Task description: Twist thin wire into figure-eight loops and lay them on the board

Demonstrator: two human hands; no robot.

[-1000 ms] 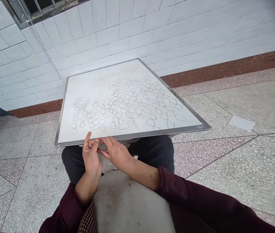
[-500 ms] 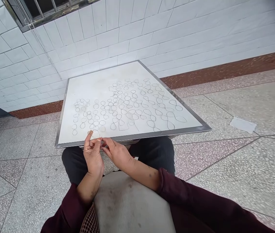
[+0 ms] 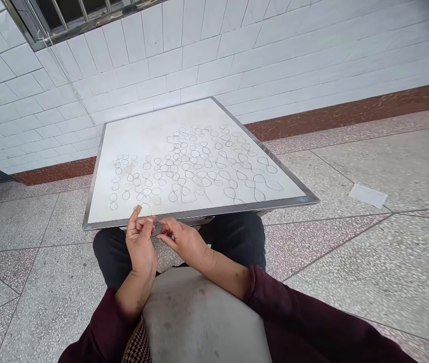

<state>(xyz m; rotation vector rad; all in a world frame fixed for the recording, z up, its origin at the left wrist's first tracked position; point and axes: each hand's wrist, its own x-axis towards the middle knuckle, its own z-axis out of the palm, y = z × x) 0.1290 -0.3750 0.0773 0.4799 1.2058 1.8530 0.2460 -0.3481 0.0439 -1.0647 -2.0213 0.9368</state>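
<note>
A white board with a metal frame (image 3: 142,146) rests across my lap, its near edge just above my hands. Several thin wire loops (image 3: 195,171), many twisted into figure-eights, lie in rows on it. Below that edge, my left hand (image 3: 141,239) pinches a fine wire loop (image 3: 145,209) between thumb and forefinger, and a tape-like patch covers the forefinger tip. My right hand (image 3: 182,241) sits close beside it, its thumb and forefinger closed on the wire's lower end. The thin wire is hard to see against my fingers.
Dark trousers (image 3: 237,239) and a pale stained cloth (image 3: 199,312) cover my lap, with maroon sleeves (image 3: 298,322) on my forearms. A white tiled wall (image 3: 199,55) with a brown skirting stands beyond the board. A white paper (image 3: 368,195) lies on the terrazzo floor (image 3: 381,267).
My right hand has drawn slightly rightward from my left, leaving a wider gap between them. The whole view has shifted a little, with the board lower and further left.
</note>
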